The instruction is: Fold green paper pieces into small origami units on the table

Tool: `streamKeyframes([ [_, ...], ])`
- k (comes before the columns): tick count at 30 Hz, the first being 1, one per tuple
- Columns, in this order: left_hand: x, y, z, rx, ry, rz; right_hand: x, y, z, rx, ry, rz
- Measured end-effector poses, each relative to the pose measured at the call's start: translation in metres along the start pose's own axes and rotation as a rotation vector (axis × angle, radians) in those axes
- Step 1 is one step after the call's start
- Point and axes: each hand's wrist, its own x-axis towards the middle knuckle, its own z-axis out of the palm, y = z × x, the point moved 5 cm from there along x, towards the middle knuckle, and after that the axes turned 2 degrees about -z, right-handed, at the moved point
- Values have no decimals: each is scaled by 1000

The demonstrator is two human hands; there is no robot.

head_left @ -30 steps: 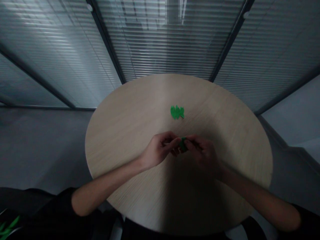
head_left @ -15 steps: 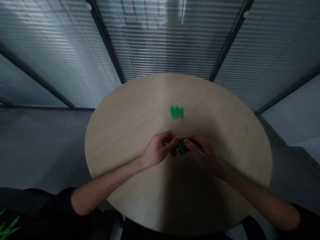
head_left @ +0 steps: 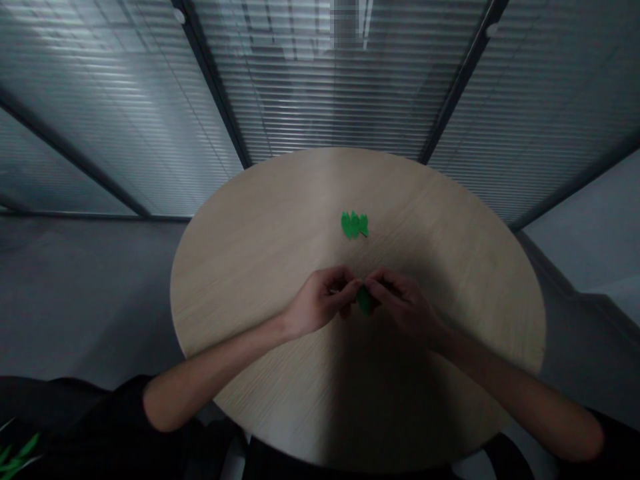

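Over the middle of a round wooden table (head_left: 260, 253), my left hand (head_left: 320, 303) and my right hand (head_left: 405, 303) meet fingertip to fingertip. Both pinch a small dark green piece (head_left: 363, 300) that hangs down between them; it looks like a leaf or folded paper. Farther back on the table lies a small bright green cluster of leaf shapes (head_left: 355, 224), apart from both hands.
Glass walls with horizontal blinds (head_left: 320, 80) and dark frames stand behind the table. Grey floor surrounds it. A bit of green plant (head_left: 15, 453) shows at the bottom left corner.
The green piece between my fingertips has turned and now hangs lower, below the fingers. My hands stayed at almost the same place.
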Motion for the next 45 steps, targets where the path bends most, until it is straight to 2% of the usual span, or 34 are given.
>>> streamKeyframes([
  [7, -1, 0, 0, 22, -35, 18, 0, 2, -1, -10, -69, 10],
  [11, -1, 2, -1, 49, -26, 19, 0, 2, -3, -45, -11, 5],
  [17, 0, 3, -6, 141, 55, 40, 3, 5, -5, 76, 118, 8],
  [21, 0, -2, -7, 141, 83, 65, 3, 9, -5, 116, 128, 20],
  [23, 1, -2, -9, 130, 112, 80, 2, 11, -5, 88, 117, 15],
  [26, 1, 2, -14, 238, 160, 120, 1, 12, -5, -12, 113, -9],
  [29, 0, 6, -15, 325, 162, 161, 0, 9, -6, -156, 111, -55],
  [32, -1, 7, -15, 307, 168, 163, -1, 5, -8, -209, 102, -90],
  [40, 0, 8, -14, 105, 177, 103, 0, 5, -9, -23, 172, -124],
  [45, 0, 10, -21, 170, 244, 207, 1, 4, -7, 26, 100, -72],
])
